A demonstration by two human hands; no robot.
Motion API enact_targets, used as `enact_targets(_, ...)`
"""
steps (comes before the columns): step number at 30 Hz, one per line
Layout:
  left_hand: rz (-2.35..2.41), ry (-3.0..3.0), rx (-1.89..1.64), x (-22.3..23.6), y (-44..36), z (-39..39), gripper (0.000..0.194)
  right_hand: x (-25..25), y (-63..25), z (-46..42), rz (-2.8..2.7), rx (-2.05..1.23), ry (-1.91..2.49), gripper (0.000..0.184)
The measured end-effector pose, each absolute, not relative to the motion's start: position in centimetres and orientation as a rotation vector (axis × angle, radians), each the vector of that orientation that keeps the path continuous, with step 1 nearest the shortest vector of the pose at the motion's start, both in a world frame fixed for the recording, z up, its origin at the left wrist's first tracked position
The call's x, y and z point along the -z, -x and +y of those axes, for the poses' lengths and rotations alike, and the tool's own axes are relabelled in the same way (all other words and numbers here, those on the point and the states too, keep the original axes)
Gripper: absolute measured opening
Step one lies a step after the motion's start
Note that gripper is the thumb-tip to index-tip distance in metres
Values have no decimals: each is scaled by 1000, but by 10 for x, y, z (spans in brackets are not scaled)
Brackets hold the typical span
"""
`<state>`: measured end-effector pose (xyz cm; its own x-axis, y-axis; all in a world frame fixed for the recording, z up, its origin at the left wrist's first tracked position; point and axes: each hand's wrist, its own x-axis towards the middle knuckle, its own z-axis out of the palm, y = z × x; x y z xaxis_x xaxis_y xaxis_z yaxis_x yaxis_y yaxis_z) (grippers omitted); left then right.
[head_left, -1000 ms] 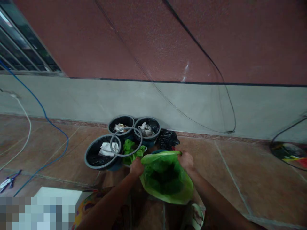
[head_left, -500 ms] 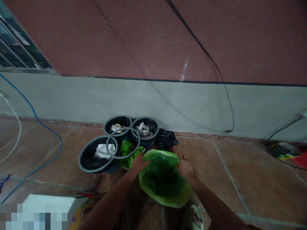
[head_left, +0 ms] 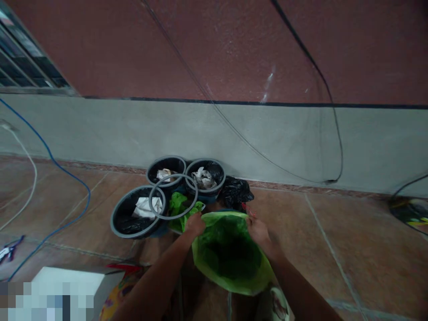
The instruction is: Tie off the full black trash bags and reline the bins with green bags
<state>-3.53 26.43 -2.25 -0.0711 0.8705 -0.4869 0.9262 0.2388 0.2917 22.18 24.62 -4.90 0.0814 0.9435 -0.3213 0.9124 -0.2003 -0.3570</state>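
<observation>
A green plastic bag (head_left: 230,278) hangs with its mouth spread wide, dark inside. My left hand (head_left: 195,224) is closed on the left of its far rim, and my right hand (head_left: 258,229) grips the rim at the right. Just beyond my left hand lies a bunched green plastic piece (head_left: 182,205). Over that piece and the edges of the bins rests a loose grey ring (head_left: 173,217). A black plastic bag (head_left: 236,191) sits on the floor past my right hand, with something red beside it.
Three lined bins, the front left bin (head_left: 115,225), back left bin (head_left: 149,171) and back right bin (head_left: 223,176), hold crumpled paper. A blue cable (head_left: 72,178) crosses the tiled floor. A white box (head_left: 70,278) is at lower left; the wall (head_left: 187,129) stands behind.
The green bag's mouth has opened wider and rounder between my hands. My right hand has closed more tightly on the rim. The view has shifted slightly.
</observation>
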Motion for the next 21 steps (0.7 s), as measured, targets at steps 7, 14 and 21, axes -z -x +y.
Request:
enact_targets(7,1915,-1640,-13,31,14,272,55,34,-210,250,-2063,-402,2269,67)
enact_targets(14,1971,-1642,-8,27,2,282,40,45,-200,270,-2123,-448,2121,30)
enact_targets(21,1985,-1586,-27,31,5,294,32,58,-217,303,-2042,-847,2030,39)
